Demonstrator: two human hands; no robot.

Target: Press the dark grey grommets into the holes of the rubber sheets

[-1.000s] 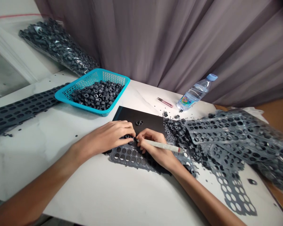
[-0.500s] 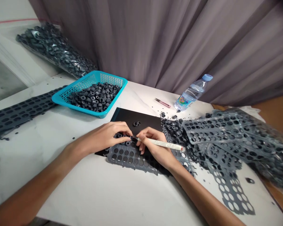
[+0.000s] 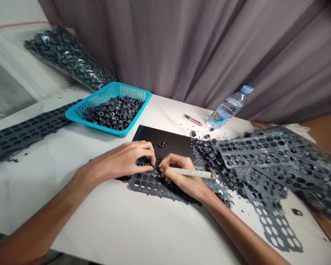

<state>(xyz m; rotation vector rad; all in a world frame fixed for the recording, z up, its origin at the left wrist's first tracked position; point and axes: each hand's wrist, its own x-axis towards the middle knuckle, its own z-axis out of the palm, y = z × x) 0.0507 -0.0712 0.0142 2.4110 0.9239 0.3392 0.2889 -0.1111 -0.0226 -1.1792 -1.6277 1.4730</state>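
My left hand [image 3: 127,158] curls over the upper left of a dark perforated rubber sheet [image 3: 149,186]. Its thumb and index finger close on a small black rubber ring [image 3: 153,168], mostly hidden by the fingertips. Beside it, my right hand [image 3: 180,171] grips a white pen-like tool [image 3: 191,172] with a reddish end pointing right. The tool's tip meets the sheet close to the left fingertips and is too small to make out. Several black rings [image 3: 143,162] show under the left hand. Beneath the sheet lies a black board [image 3: 176,141], with small loose rings [image 3: 162,144] on it.
A turquoise basket [image 3: 99,129] of black rubber rings stands back left, before a clear bag [image 3: 68,55] of more. At right are punched sheets [image 3: 253,151] and loose rings [image 3: 209,154]. Pink thread snips [image 3: 193,119] and a water bottle [image 3: 227,108] sit behind. Another perforated strip [image 3: 30,129] lies left.
The view has shifted slightly, so things appear a little further right. Both hands stay close together at the sheet, and the tool lies a little flatter.
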